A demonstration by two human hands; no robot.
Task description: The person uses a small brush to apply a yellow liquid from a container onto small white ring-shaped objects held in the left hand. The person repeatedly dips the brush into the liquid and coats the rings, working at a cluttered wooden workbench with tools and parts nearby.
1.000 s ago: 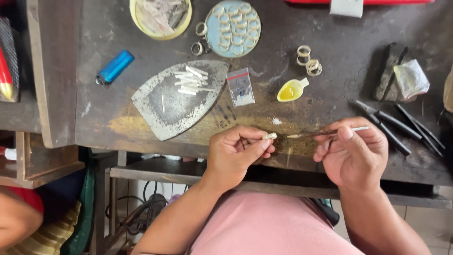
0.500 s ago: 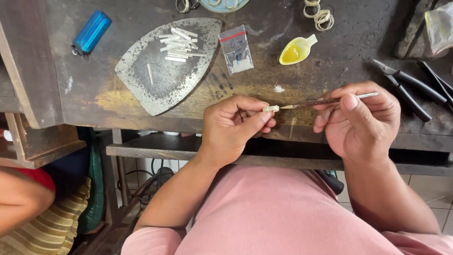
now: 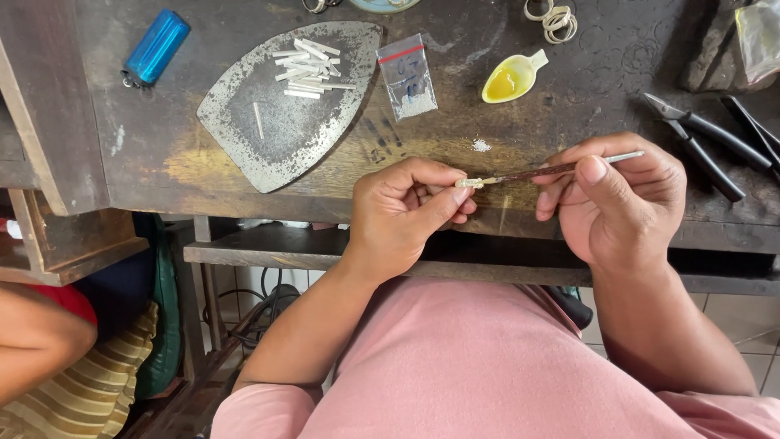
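On the dark, worn wooden tabletop [image 3: 122, 154], a blue lighter [image 3: 156, 47] lies at the far left of the iron-shaped metal plate [image 3: 268, 134], whose grey surface is pitted and speckled; a heap of short pale metal strips [image 3: 305, 67] rests on the plate's upper part. Just right of the plate lies a small clear zip bag [image 3: 408, 77], and further right a yellow spoon-shaped dish [image 3: 510, 80] with pale wire rings [image 3: 552, 18] above it. Below the plate, at the tabletop's near edge, the left hand [image 3: 402, 215] has its grip closed, thumb and forefinger pinching a tiny pale metal piece [image 3: 467, 182]. The right hand [image 3: 621, 203] has its grip closed around a thin brown-shafted tool [image 3: 536, 172], whose tip meets that piece. Black pliers [image 3: 699, 138] lie right of this hand.
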